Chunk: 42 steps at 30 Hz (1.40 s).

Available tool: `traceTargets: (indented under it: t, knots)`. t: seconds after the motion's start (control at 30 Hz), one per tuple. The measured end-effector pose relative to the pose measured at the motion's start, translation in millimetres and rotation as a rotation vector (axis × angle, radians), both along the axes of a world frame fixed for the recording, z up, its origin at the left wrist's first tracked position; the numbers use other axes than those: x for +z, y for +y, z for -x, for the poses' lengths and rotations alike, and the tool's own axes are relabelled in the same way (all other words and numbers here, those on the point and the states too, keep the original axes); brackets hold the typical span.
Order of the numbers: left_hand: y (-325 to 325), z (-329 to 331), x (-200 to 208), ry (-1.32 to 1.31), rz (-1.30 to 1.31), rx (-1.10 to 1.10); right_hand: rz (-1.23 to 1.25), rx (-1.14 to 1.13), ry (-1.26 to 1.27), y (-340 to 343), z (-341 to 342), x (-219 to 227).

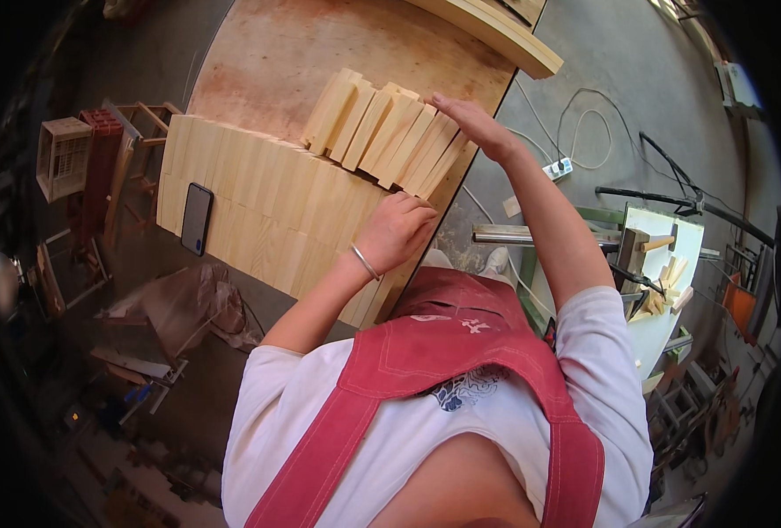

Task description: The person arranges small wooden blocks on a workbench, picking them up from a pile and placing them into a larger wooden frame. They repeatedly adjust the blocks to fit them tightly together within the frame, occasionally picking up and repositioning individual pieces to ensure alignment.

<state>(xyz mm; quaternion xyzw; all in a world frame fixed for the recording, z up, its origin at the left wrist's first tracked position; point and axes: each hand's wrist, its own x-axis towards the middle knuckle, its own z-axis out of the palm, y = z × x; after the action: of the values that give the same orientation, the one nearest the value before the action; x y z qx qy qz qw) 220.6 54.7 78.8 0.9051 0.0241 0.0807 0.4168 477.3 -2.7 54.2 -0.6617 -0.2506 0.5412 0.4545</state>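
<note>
1. Desk [258,53]: carries all the wood; its upper end is cut off by the frame.
2. Slats [258,202]: laid flat, closely side by side, along the desk's near side.
3. Beam [496,31]: lies across the far right corner, running out of view.
4. Blocks [389,132]: a loose, uneven row beside the slats' far edge, toward the desk's right side. Some lean; ends stagger.
5. Right hand [477,125]: extended, not clenched, laid along the row's right end. Palm contact hidden.
6. Left hand [397,231]: fingers bent at the row's near ends. Fingertips hidden; cannot tell whether it grasps a block or only rests.
7. Phone [198,216]: on the slats, left end.
8. Step, judged: steadying or squaring the row. Next move probably calls for even pressure from both hands, lest leaning blocks slip.
9. Dark rim obscures the surroundings.
</note>
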Motion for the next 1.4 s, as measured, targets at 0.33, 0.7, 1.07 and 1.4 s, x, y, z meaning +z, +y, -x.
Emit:
traceTargets:
  t: [0.33, 0.7, 1.07, 1.4]
  knots:
    - [60, -6, 39, -0.176, 0.058, 0.424, -0.145, -0.238, -0.073, -7, -15, -20]
    - [226, -37, -79, 0.449, 0.484, 0.587, -0.098, -0.224, 0.120, -35, 10, -33]
    - [247, -32, -89, 0.567, 0.347, 0.595, -0.022, -0.150, 0.052, -24, 7, -30]
    - [205, -56, -43, 0.634, 0.353, 0.577, -0.054, -0.100, 0.127, 39, -24, -27]
